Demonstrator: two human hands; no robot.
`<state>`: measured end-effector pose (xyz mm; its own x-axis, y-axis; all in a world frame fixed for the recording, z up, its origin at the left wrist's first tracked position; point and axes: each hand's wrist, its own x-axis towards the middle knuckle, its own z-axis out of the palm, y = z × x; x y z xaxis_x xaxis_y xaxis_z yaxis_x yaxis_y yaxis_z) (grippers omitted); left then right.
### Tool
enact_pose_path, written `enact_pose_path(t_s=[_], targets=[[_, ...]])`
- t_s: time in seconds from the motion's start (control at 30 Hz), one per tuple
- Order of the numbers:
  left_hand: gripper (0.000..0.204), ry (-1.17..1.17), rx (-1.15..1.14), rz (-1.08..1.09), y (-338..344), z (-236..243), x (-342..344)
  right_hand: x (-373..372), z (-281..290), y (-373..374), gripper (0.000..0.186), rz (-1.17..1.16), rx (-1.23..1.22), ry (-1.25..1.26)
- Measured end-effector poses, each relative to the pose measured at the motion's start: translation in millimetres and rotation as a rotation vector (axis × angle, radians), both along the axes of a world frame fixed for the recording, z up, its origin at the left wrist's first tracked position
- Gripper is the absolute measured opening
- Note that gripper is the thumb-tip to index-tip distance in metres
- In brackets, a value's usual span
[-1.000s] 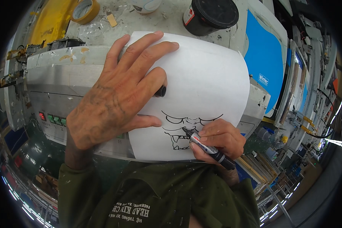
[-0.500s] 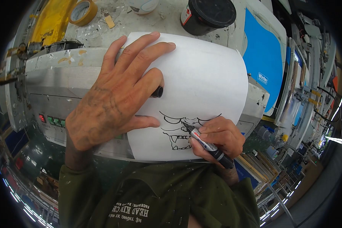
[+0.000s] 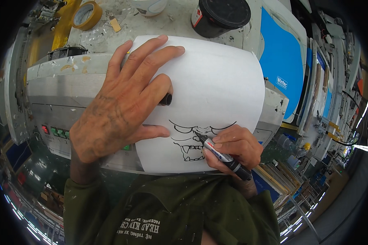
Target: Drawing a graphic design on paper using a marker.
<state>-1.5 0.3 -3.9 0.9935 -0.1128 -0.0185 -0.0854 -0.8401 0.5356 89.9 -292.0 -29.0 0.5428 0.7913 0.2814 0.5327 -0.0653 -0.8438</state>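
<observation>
1. Right hand (image 3: 239,145): grip closed around a silver-and-black marker (image 3: 233,164), tip at the line-drawn face (image 3: 186,149) on white paper (image 3: 216,81).
2. Left hand (image 3: 120,106): splayed over the paper, black cap (image 3: 167,99) beneath its index finger; cannot tell if gripped.

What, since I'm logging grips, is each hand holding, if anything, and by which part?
Right hand: the marker, by its barrel. Left hand: black cap beneath it; hold cannot be told.

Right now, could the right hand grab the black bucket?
Probably not as it is: the right hand holds a marker, though across the paper the way to the bucket looks free.
</observation>
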Motion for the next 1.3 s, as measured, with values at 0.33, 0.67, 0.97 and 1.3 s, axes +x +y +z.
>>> enact_pose_path(t_s=[0.33, 0.67, 0.97, 1.3], targets=[[0.074, 0.021, 0.018, -0.009, 0.0, 2.0, 0.8, 3.8, -6.5, -12.5, 0.035, 0.071, 0.139, 0.096], [0.072, 0.036, 0.037, -0.018, 1.4, 1.3, 0.8, -1.4, -4.6, -17.5, 0.034, -0.133, 0.112, 0.102], [0.072, 0.025, 0.041, -0.017, 1.2, 0.9, 1.1, -9.0, -9.5, -4.8, 0.034, -0.038, 0.084, -0.01], [0.073, 0.028, 0.038, -0.015, 1.7, 0.2, -0.4, -8.1, -3.8, -2.4, 0.035, -0.035, 0.027, -0.016]])
